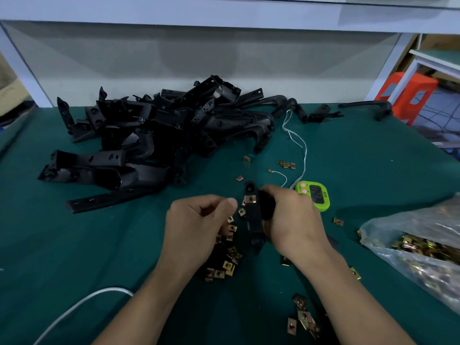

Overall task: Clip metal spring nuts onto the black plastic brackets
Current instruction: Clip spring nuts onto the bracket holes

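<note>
- Right hand (pixel 291 220) wrapped tight around a black bracket (pixel 253 220), held nearly upright just above the surface, one end poking out past the fingers and the other end low near the wrist.
- One brass-coloured spring nut (pixel 250 199) already sitting on that bracket's upper part, right next to the thumb.
- Left hand (pixel 199 220) curled closed just beside the bracket, thumb pressed to the fingertips; can't tell if there's a nut pinched in there, too hidden.
- Loose nuts (pixel 227 266) scattered under and between both hands, with a few more (pixel 302 317) down by the right forearm.
- Green timer (pixel 314 195) peeking out right behind the right hand.
- Clear plastic bag (pixel 420 247) stuffed with more nuts off to the right.
- Big messy pile of black brackets (pixel 149 135) heaped at the back left of the green surface (pixel 361 158), a couple of strays further right along the back edge.
- White string (pixel 297 143) snaking from the pile toward the timer, and a white cable (pixel 82 303) at the bottom left.
</note>
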